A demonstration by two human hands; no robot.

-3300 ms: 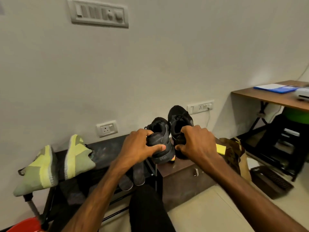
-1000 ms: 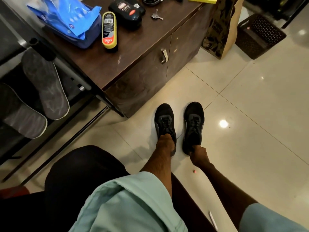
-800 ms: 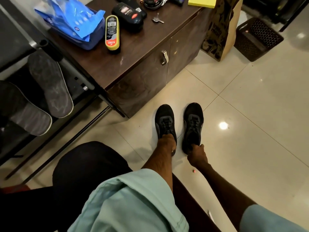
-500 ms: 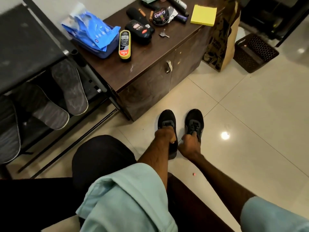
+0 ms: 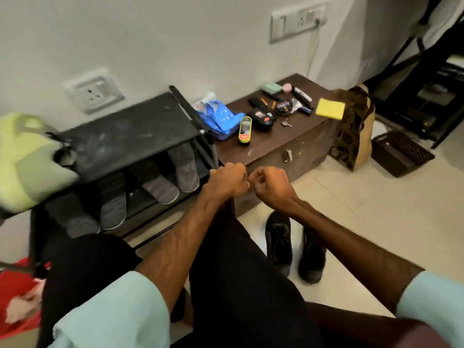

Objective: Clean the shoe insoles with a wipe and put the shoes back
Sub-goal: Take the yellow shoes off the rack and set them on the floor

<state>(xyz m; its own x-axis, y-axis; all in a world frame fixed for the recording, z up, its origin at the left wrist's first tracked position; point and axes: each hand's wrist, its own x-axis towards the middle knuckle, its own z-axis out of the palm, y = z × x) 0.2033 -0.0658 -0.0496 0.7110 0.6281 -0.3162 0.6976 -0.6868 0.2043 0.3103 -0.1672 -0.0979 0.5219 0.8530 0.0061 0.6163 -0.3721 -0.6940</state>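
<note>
Both your left hand (image 5: 227, 180) and right hand (image 5: 270, 185) were curled empty, wipes pack (image 5: 219, 119) at 12 o'clock; insoles (image 5: 184, 169) risked staying uncleaned.

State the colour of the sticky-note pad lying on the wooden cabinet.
Yellow. The sticky-note pad shows best in the head view, near the cabinet's right end.

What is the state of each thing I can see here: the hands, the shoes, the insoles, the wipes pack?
Left hand: loosely closed, holding nothing visible.
Right hand: loosely closed, holding nothing visible.
Black shoes: upright on the floor, side by side.
Insoles: out of the shoes, leaning on the rack's lower shelf.
Wipes pack: lying on the cabinet, crumpled.
</note>
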